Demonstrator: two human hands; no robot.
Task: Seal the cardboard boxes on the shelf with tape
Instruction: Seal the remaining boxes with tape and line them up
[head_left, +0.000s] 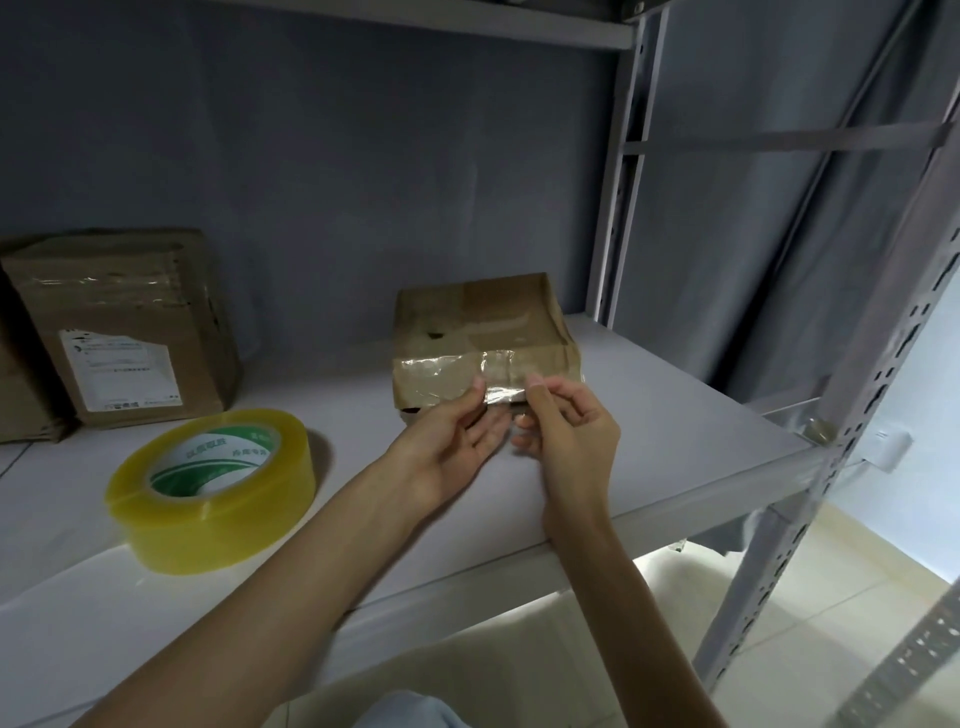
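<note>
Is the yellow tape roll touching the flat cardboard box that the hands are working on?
Apart. The head view shows the tape roll lying left of the flat box, with a bare stretch of shelf plainly visible between them.

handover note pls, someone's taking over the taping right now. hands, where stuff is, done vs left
Left hand and right hand: each pinches an end of a loose tape strip at the small box's front edge.
Tape roll: flat on the shelf, left of the hands.
Larger box: back left, tape already across it.
Done: strip partly over the small box.
Left: press it down, check the seams.
</note>
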